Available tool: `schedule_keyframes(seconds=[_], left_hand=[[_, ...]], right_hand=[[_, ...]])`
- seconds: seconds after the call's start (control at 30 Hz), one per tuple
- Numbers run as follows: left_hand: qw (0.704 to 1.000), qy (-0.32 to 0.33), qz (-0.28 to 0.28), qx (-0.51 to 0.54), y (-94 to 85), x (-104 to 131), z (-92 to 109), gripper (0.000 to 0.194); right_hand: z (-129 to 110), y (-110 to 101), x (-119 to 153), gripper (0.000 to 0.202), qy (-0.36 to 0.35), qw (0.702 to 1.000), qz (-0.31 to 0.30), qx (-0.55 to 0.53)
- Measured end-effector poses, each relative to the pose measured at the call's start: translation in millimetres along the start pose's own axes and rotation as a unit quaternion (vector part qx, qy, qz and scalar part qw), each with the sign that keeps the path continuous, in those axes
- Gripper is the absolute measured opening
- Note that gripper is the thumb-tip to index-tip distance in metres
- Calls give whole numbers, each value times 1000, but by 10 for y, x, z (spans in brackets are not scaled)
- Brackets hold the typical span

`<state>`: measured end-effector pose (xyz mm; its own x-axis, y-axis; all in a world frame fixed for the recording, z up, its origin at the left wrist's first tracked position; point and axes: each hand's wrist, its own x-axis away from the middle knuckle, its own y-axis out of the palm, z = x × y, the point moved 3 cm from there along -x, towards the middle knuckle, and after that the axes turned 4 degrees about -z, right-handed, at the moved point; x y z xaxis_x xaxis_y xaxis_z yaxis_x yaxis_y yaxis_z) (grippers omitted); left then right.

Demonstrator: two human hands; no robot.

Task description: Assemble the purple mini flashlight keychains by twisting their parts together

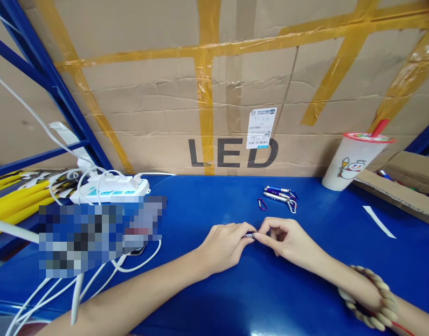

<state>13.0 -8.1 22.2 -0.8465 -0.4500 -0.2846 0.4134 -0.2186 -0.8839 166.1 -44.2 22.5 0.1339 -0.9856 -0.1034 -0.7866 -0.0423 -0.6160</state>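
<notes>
Left hand (pixel 228 246) and right hand (pixel 287 239) pinch a small, seemingly unfinished silvery piece (pixel 249 235). Slim blue-and-silver penlights (pixel 275 197) near the blue worktop's (pixel 204 191) back edge look complete.

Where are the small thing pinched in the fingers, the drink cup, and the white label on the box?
Small thing (pixel 249 234): head view, on its exposed part.
Drink cup (pixel 353 163): head view, on its side, by the printed figure.
White label (pixel 261 128): head view, on its middle.

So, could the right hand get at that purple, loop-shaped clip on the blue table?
Probably yes: the clip lies just beyond the right hand with nothing between, though it's busy with a small, partly hidden object.
</notes>
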Motion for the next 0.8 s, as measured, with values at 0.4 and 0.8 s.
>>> schedule_keyframes(seconds=[0.4, 0.8], left_hand=[[999, -28, -13, 13, -64, 12, 33, 18], [999, -13, -7, 46, -27, -25, -9, 16]], right_hand=[[-139, -183, 52, 16, -231, 960, 100, 123], [-109, -160, 36, 11, -250, 959, 93, 100]])
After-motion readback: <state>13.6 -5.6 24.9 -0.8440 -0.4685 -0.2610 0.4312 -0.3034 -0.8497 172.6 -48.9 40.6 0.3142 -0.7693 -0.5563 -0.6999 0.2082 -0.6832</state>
